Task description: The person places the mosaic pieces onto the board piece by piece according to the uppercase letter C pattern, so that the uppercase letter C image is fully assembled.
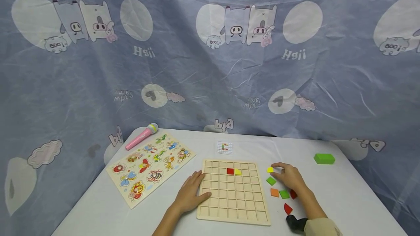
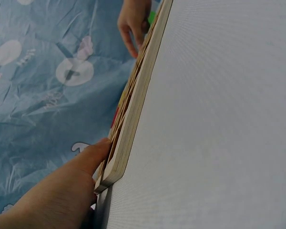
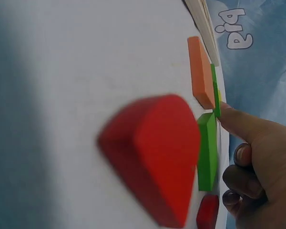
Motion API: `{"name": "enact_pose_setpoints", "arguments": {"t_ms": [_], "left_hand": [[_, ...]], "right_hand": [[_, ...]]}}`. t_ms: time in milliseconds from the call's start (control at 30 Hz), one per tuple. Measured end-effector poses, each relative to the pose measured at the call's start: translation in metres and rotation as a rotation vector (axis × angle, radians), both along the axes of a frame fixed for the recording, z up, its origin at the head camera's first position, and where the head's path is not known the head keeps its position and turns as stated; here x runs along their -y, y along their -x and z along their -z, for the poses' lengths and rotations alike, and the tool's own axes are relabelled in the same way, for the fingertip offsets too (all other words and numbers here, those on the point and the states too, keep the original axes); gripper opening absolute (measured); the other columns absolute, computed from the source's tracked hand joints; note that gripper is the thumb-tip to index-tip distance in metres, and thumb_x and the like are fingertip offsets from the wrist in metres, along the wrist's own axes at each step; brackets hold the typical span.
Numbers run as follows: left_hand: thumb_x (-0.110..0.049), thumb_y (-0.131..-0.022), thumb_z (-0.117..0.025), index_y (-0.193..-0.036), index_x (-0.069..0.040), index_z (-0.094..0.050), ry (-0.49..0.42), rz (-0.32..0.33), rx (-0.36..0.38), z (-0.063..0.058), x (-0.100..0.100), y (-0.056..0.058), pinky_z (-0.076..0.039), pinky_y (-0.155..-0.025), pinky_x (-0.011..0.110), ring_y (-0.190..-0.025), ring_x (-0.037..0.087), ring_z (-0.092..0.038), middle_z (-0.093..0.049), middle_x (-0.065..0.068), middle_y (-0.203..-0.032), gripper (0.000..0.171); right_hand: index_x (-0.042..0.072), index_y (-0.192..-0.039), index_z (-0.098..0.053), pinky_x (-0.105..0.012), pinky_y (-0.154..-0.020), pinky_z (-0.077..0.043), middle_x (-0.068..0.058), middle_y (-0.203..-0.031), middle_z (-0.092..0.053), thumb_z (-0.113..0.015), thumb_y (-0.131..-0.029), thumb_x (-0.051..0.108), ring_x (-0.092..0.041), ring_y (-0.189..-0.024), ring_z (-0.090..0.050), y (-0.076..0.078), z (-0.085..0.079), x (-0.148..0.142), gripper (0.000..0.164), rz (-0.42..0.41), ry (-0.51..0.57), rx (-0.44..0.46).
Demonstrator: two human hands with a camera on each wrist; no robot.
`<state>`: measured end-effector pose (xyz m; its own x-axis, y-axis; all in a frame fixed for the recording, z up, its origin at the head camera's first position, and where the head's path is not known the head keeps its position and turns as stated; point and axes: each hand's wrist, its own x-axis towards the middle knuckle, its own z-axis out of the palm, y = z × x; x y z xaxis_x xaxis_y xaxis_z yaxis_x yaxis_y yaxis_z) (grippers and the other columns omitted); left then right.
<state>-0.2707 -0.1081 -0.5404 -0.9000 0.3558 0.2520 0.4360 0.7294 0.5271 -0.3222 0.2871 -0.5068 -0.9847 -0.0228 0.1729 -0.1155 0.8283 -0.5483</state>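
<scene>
A light wooden grid board (image 1: 223, 203) lies on the table. My left hand (image 1: 190, 194) rests at its left side, the fingers fairly straight along the edge and the thumb (image 2: 97, 155) on top. Set in the grid's upper part are a red square piece (image 1: 230, 171) and, beside it, a yellow piece (image 1: 238, 172). To the right of the board, my right hand (image 1: 290, 177) pinches another yellow piece (image 1: 270, 169) between thumb and finger; its full outline is partly hidden. Near that hand lie green pieces (image 1: 271, 181), an orange square (image 1: 274, 192) and red wedge-shaped pieces (image 3: 167, 152).
A small pattern card (image 1: 224, 148) lies behind the board. On the left are an insect puzzle board (image 1: 154, 170) and a pink toy microphone (image 1: 142, 137). A green block (image 1: 324, 158) sits at the far right, and a patterned cloth (image 1: 210, 65) hangs behind the table.
</scene>
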Motion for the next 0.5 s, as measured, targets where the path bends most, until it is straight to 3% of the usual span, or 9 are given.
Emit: {"name": "enact_pose_setpoints", "arguments": {"t_ms": [267, 500], "left_hand": [[-0.058, -0.084, -0.054, -0.141, -0.009, -0.037, 0.000, 0.003, 0.000, -0.0016, -0.0001, -0.0011, -0.015, -0.111, 0.046, -0.136, 0.031, -0.023, -0.030, 0.012, -0.147, 0.077], [-0.057, -0.084, -0.054, -0.141, -0.008, -0.037, -0.003, 0.007, -0.004, -0.0020, 0.0008, -0.0007, -0.015, -0.111, 0.046, -0.136, 0.032, -0.023, -0.030, 0.013, -0.147, 0.076]], "right_hand": [[0.005, -0.108, -0.066, -0.024, -0.041, -0.027, 0.001, -0.052, -0.038, -0.073, -0.079, 0.022, -0.013, -0.045, -0.033, 0.0024, 0.0024, -0.0016, 0.035, -0.019, 0.031, -0.001], [0.004, -0.107, -0.065, -0.026, -0.041, -0.029, 0.001, -0.055, -0.040, -0.070, -0.082, 0.026, -0.014, -0.047, -0.036, -0.0028, 0.0011, -0.0029, 0.034, 0.015, -0.018, -0.061]]}}
